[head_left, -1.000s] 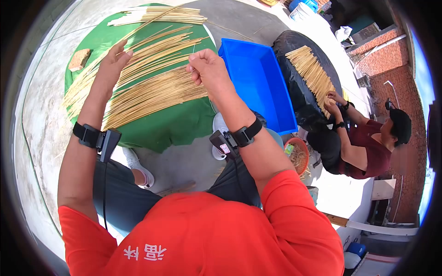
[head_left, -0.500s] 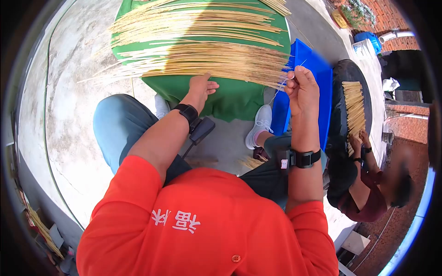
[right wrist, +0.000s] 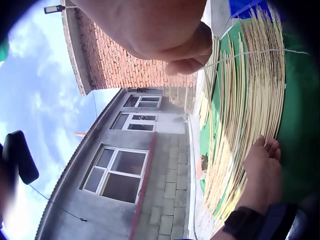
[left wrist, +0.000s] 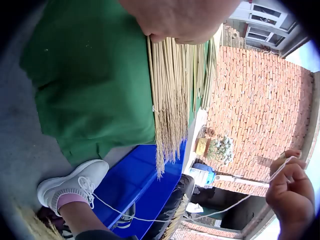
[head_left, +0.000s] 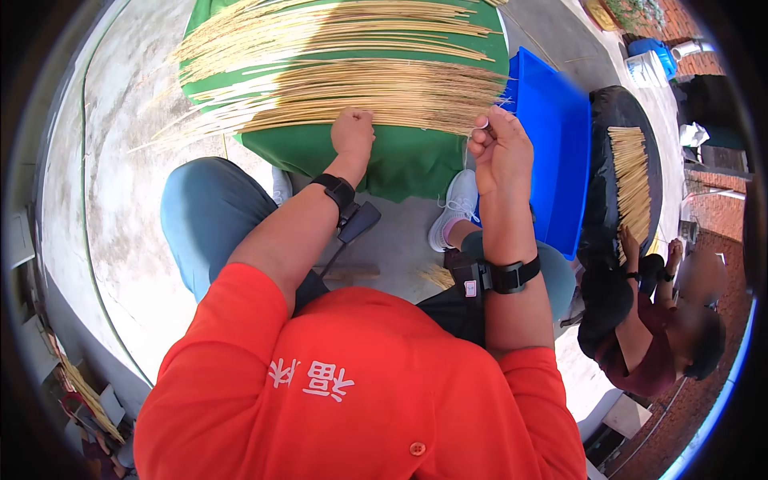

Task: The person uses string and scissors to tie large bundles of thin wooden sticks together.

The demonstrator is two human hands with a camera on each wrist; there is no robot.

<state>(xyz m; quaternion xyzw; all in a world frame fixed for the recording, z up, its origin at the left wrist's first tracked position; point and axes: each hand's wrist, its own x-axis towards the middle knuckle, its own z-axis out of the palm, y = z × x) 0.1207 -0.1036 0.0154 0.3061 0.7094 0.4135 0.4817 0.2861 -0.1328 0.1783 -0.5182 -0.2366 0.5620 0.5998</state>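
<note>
A row of long straw stalks [head_left: 376, 96] with brushy tips lies on a green cloth [head_left: 384, 160]. My left hand [head_left: 353, 138] is at the row's near edge, fingers curled, pinching at the outermost stalk; the right wrist view shows this left hand [right wrist: 265, 167] beside the stalks [right wrist: 262, 100]. Raised near the brushy ends, my right hand [head_left: 506, 152] pinches a white string [left wrist: 220, 212]. In the left wrist view the string runs from the right hand [left wrist: 291, 192] down toward the row's tip end.
A blue plastic tub [head_left: 556, 152] stands right of the cloth. Beyond it, a black-covered round surface [head_left: 648, 120] bears more stalks [head_left: 629, 172], where another person [head_left: 640, 344] works. Further bundles of stalks [head_left: 336, 32] lie across the cloth's far side.
My left hand came down from the far stalks to the row's near edge, and its fingers have curled in. The right hand moved to the brushy ends with the string. The head view turned.
</note>
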